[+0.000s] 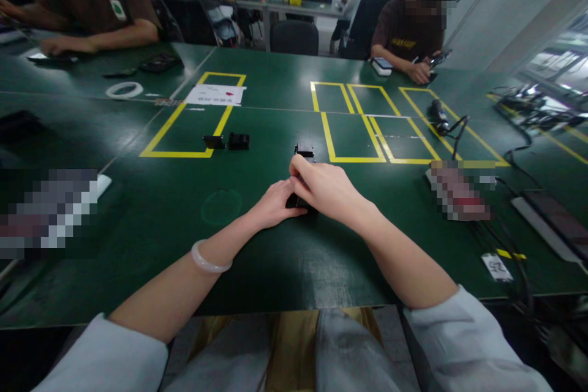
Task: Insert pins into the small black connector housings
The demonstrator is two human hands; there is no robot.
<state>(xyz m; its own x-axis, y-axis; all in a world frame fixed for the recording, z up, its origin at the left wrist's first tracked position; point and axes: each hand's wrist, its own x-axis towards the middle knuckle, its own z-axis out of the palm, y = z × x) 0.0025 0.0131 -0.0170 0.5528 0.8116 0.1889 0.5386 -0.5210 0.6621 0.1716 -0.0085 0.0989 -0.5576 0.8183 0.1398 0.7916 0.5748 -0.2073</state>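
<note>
Both my hands meet over a small black plastic part [304, 150] on the green table, and its far end shows beyond my fingers. My left hand [275, 203] grips its near left side, thumb and fingers closed around it. Over the top bends my right hand [329, 188], its fingers curled down against the part; the fingertips are partly hidden. Farther off to the left lie two more black pieces, a flat thin one [214, 141] and a blocky one [239, 141], apart from my hands.
Yellow tape rectangles [177, 154] mark the green table [257, 269]. A white paper sheet [215, 95] and a tape roll [124, 90] lie at the far left. Cables and a black cylindrical device [438, 116] sit at right. Co-workers [408, 30] sit across the table.
</note>
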